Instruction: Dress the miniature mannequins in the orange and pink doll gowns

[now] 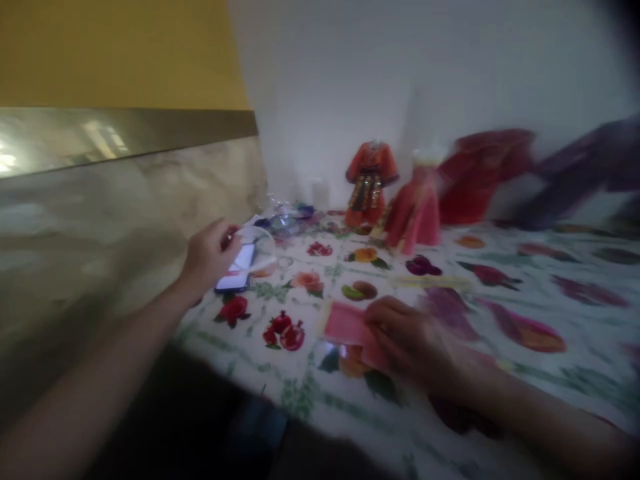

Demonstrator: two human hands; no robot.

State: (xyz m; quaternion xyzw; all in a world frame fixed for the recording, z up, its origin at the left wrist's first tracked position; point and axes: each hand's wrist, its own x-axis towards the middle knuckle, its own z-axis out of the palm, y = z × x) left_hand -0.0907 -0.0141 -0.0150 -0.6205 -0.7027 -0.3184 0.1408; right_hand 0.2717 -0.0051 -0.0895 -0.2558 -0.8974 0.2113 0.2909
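Note:
My right hand (pixel 407 343) is closed on a piece of pink cloth (pixel 345 323) with a pale edge, low over the table. The cloth's far part is hidden under my fingers. At the left, my left hand (pixel 213 253) has its fingers curled together beside a phone (pixel 243 267) with a lit screen. A thin white loop (pixel 273 243), like a cord, runs out from these fingers over the phone. Blur hides exactly how the fingers hold it.
A fruit-and-flower patterned tablecloth (pixel 300 300) covers the table. Against the white wall stand small garments: an orange one (pixel 371 177), a pink dress (pixel 417 207), a red one (pixel 483 177) and a purple one (pixel 585 170). Clear plastic (pixel 285 217) lies at the back left.

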